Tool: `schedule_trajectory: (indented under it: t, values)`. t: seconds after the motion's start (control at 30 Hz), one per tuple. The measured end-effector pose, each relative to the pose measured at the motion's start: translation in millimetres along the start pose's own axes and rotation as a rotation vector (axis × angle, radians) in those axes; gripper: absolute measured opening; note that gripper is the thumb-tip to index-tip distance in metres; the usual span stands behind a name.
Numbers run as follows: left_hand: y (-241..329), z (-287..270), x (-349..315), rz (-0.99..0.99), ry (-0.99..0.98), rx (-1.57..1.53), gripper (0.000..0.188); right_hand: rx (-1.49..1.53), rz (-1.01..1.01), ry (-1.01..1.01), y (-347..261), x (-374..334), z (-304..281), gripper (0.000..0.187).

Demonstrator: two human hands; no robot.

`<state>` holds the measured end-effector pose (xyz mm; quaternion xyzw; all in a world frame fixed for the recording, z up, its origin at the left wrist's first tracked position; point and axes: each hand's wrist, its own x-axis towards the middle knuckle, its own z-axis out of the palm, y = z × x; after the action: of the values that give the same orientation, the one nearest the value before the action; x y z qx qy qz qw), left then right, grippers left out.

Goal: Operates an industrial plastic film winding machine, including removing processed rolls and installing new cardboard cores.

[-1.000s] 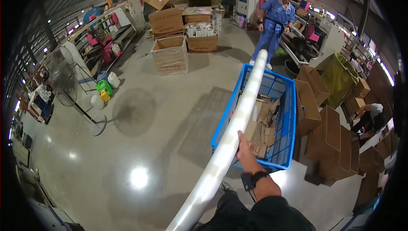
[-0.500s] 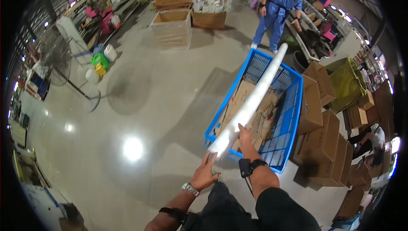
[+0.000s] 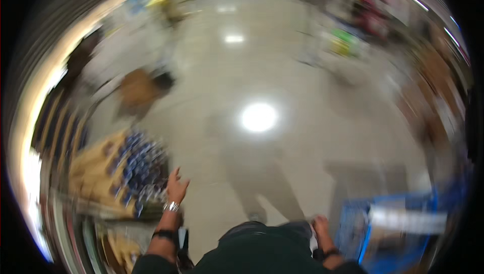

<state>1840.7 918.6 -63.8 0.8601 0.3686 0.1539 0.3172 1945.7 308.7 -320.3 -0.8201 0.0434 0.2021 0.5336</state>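
Observation:
The whole view is smeared by fast motion. My left hand (image 3: pixel 176 188) is raised over the pale floor with its fingers spread and nothing in it; a metal bracelet sits at the wrist. It is nearest to a stack of trays of blue-capped bottles (image 3: pixel 133 165). My right hand (image 3: pixel 321 227) hangs low by my hip, beside the blue wire cart (image 3: pixel 355 228). Blur hides whether its fingers are closed. A long white piece (image 3: pixel 408 219) lies across the cart, apart from both hands.
A brown box (image 3: pixel 137 88) stands on the floor at the left. Blurred shelving and goods ring the far side, with something green and yellow (image 3: pixel 345 42) at the upper right. A ceiling light glares off the shiny floor (image 3: pixel 258 118).
The view has swung sharply to the left. Both hands have come off the long white piece, which now lies on the blue cart. My left hand has lifted away toward the bottle trays.

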Motion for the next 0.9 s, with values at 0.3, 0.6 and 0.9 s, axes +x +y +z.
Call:
schedule_trajectory:
  t: [0.3,0.6,0.9]
  values:
    - [-189.0,-290.3,-40.0,-0.546,0.944,0.368,0.062,-0.112,0.367,-0.604,-216.2,105.3,213.6,0.049]
    - [-332.5,-306.9,60.5,-1.021,0.771,0.328,0.076,-0.380,0.193,-0.839,-321.6,263.2,407.4,0.048]
    - [-310.2,-317.9,26.7,-1.086,0.808,0.351,0.072,-0.503,-0.376,-1.883,-585.4,102.3,773.2,0.042]
